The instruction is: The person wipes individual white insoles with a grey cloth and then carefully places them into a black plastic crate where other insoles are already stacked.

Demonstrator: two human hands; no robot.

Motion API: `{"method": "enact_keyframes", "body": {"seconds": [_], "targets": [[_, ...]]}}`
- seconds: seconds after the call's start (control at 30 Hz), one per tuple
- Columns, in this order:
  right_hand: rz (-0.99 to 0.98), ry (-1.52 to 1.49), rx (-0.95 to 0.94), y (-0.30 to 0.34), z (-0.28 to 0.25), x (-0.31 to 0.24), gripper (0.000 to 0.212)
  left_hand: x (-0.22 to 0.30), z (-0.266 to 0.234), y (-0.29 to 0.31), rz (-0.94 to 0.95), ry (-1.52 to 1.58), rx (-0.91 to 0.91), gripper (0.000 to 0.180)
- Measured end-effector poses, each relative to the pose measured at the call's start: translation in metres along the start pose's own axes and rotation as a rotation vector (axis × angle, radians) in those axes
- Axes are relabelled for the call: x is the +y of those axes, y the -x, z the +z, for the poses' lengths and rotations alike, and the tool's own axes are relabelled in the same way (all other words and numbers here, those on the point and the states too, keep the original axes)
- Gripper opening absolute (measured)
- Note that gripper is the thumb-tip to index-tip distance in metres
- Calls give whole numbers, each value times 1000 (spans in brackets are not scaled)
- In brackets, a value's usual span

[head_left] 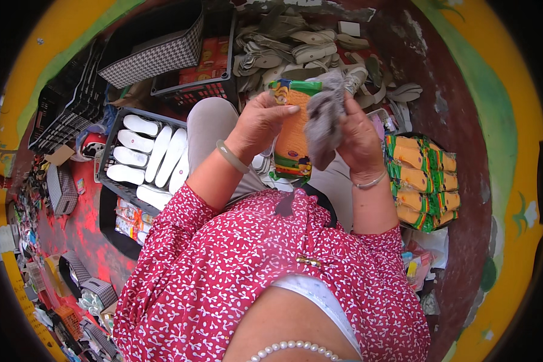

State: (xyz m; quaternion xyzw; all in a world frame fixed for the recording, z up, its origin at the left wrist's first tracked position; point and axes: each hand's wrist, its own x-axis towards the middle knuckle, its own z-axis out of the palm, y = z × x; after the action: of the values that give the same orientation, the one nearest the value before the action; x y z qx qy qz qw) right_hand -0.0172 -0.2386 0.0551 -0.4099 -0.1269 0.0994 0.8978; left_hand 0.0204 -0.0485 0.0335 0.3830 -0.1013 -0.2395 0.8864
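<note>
Over my lap, my left hand (260,125) pinches the edge of a flat packet (291,134) between thumb and fingers. The packet is orange in the middle with green ends, and it hangs upright, slightly tilted. My right hand (361,140) is closed on a crumpled grey cloth (324,119), which lies against the packet's right side and covers part of it. Close to my right forearm sits a stack of similar orange-and-green packets (413,176).
At my left, a dark crate (110,172) holds several white shoe-shaped pieces (134,141). Loose pale soles (315,52) are heaped ahead. A black crate (198,88) with red packages stands near a checked box (157,65). A painted wall (502,102) curves along the right.
</note>
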Motion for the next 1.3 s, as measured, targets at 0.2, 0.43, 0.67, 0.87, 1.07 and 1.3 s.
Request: {"method": "enact_keyframes", "body": {"seconds": [0.2, 0.43, 0.67, 0.87, 1.07, 1.3], "targets": [[-161, 576, 192, -1, -4, 23, 38, -14, 11, 4, 14, -255, -21, 21], [-658, 1345, 578, -2, -10, 35, 25, -33, 12, -1, -76, -111, 0, 20], [-171, -56, 648, -14, -41, 8, 33, -29, 8, 5, -63, -210, 104, 24], [-113, 135, 174, -6, -10, 4, 40, -13, 23, 7, -60, -313, 134, 22], [-230, 1001, 165, -10, -11, 25, 24, -27, 10, 8, -47, -402, -2, 19], [-391, 1118, 607, -20, -18, 33, 31, -31, 8, 5, -115, -368, 61, 16]]}}
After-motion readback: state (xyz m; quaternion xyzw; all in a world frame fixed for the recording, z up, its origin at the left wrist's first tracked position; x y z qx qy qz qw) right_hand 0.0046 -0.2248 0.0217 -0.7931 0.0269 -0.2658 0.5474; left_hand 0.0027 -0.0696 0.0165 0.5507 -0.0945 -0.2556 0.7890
